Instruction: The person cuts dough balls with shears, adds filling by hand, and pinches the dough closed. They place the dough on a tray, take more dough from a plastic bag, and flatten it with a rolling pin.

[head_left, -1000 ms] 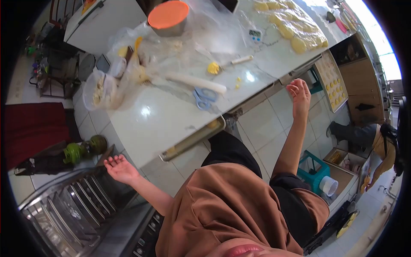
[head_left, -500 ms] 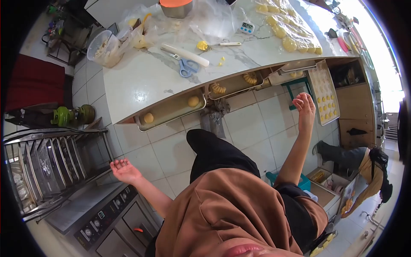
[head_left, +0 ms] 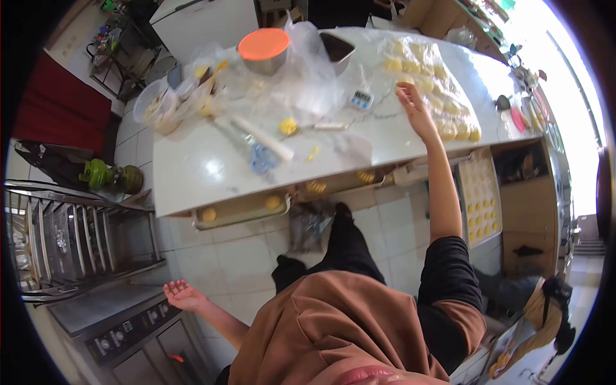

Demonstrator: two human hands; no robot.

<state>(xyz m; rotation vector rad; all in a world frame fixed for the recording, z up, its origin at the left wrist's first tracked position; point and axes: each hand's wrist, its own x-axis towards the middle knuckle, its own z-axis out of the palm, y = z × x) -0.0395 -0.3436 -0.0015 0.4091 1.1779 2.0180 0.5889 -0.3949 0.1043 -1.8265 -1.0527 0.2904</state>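
Observation:
My right hand point(head_left: 417, 115) is over the marble-topped table point(head_left: 186, 186), fingers stretched out with nothing in them. It is at the near-left edge of a plastic sheet covering several dough balls point(head_left: 452, 109). Left of it on the tabletop stands a digital timer point(head_left: 360, 99). Low on the left, my left hand point(head_left: 184, 296) hangs in the air near the oven point(head_left: 122, 337), palm up, fingers loosely apart and empty.
Blue-handled scissors point(head_left: 263, 158), a white rolling pin point(head_left: 262, 138) and an orange-lidded container point(head_left: 264, 45) lie on the tabletop. Trays of dough point(head_left: 240, 217) jut from beneath it. A metal rack point(head_left: 83, 237) stands left; another person point(head_left: 536, 308) bends at lower right.
My right hand has moved up and left from beside the table to over its top. My view has shifted toward the table's far side; my left hand stays low and empty.

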